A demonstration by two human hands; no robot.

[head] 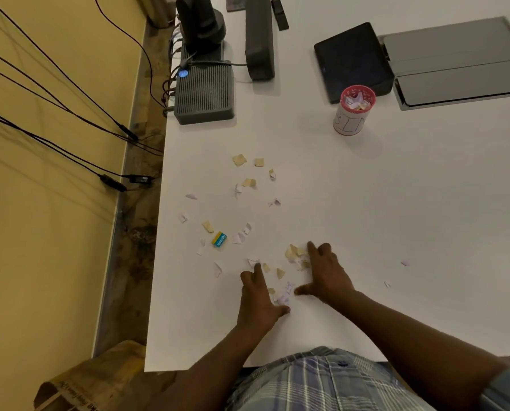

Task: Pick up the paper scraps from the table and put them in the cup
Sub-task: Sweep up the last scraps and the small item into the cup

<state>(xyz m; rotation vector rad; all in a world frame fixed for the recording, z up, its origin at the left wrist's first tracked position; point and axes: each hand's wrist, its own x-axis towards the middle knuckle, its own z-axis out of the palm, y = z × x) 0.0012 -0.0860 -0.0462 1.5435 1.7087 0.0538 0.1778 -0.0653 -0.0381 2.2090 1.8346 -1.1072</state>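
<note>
Both hands are lying flat on the white counter (366,203) at lower centre of the frame, fingers spread wide, holding nothing — left hand (258,295) and right hand (325,272) are bracketing a small heap of torn tan and white paper scraps (292,255). More scraps are lying loose toward centre left, a couple far right. The scraps are looking feather-light, limp and flat — hard to pinch singly, likely easier to rake into a pile and scoop from the edges. A small blue-and-yellow eraser-like block (219,240) is sitting among them. The white paper cup with a red rim (353,109), upper right, is standing upright, well apart from the hands, already holding several scraps.
</note>
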